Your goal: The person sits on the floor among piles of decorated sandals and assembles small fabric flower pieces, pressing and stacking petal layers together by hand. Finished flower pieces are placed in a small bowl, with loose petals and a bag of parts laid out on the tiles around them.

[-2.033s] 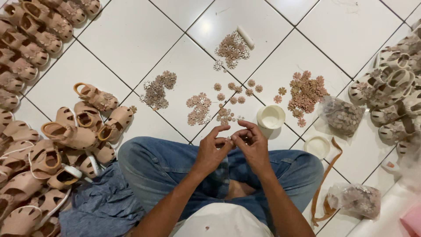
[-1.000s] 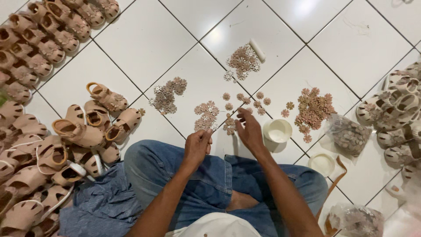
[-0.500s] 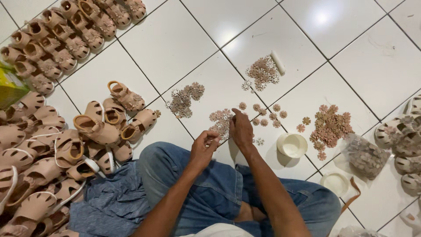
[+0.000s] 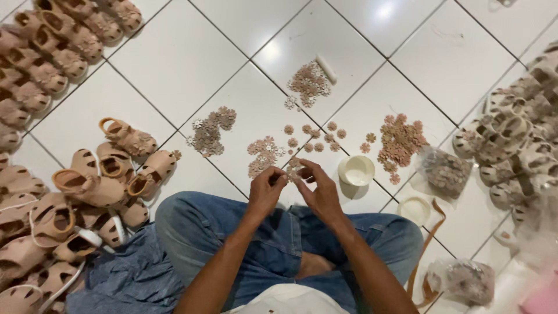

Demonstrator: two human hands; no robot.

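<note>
I sit cross-legged in blue jeans on a white tiled floor. My left hand (image 4: 266,189) and my right hand (image 4: 318,191) meet just above my knees, fingertips pinched together on a small flower-shaped decoration (image 4: 292,169). Right in front of the hands lie piles of small pink and beige flower pieces: one pile (image 4: 263,154) close by, another (image 4: 210,130) to the left, one (image 4: 308,84) farther off, and one (image 4: 401,141) to the right. Single flowers (image 4: 317,136) are scattered between them.
Many beige children's sandals (image 4: 96,186) lie at my left, with rows (image 4: 52,52) at the far left and more (image 4: 517,145) at the right. A small white cup (image 4: 356,170) and a second (image 4: 414,210) stand by my right knee, near clear bags (image 4: 446,171) of pieces.
My right hand reached out to the flower pieces on the floor, then drew back. Both hands are now joined again on a small flower piece. The view has shifted.
</note>
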